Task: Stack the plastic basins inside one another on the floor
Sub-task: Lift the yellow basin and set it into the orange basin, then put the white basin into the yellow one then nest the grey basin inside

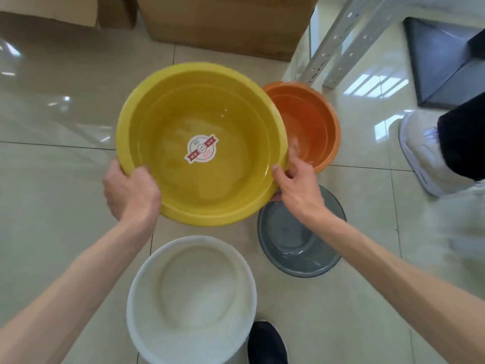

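Evidently unnested: both hands, left (131, 190) and right (296, 187), gripped the yellow basin (199, 143) rim; orange (309, 122), grey (296, 248), white (191, 298) basins lay apart.

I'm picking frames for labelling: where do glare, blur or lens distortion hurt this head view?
Head view: window glare streaks the glossy beige floor tiles at left and right; motion blur smears the white shoe at the right edge; wide-angle bending curves the grey metal shelf post; the round yellow plastic basin, held by left hand and right hand, stays fairly sharp.
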Demonstrator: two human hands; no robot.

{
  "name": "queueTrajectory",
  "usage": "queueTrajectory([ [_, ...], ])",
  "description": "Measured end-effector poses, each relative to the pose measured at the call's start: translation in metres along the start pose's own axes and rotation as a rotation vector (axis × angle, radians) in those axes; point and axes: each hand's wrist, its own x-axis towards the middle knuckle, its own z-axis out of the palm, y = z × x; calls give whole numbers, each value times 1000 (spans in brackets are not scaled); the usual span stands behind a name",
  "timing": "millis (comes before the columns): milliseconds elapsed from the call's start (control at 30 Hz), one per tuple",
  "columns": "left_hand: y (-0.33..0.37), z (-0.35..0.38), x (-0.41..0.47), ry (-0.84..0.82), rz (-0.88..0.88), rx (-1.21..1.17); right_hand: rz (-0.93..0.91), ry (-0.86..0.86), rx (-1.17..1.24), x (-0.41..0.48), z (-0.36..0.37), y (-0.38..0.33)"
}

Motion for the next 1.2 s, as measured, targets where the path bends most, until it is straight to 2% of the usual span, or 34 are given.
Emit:
queueTrajectory([
  [133, 50, 45, -19, -83, 161, -47, -64, 105, -1, 27, -57, -21],
  [300, 68, 128, -46, -246, 245, -65, 84, 241, -67, 69, -108, 1],
  [500, 70, 197, -52, -373, 381, 113, 169, 390, -159, 108, -124, 50],
  [567, 63, 217, -46, -431, 367, 206, 219, 399, -163, 117, -125, 70],
  [700, 27, 243, -30, -445, 213, 307, 290, 324, -248, 125, -122, 96],
  [900, 2, 259, -36, -453, 136, 284, 280, 376, -222, 130, -100, 119],
  [967, 6, 260, -40, -513, 63, 274, 337, 333, -355, 129, -101, 116],
  [1000, 8, 254, -39, -518, 86, 346, 362, 324, -481, 124, -98, 110],
  [1033, 6, 246, -36, -515, 97, 405, 335, 355, -597, 114, -91, 102],
  [1100, 1, 236, -29, -499, 95, 443, 93, 380, -614, 73, -64, 89],
  [1133, -1, 231, -25, -514, 88, 406, -28, 266, -557, 42, -44, 84],
  [1200, -5, 223, -15, -524, 96, 388, -183, -77, -499, -23, 0, 83],
])
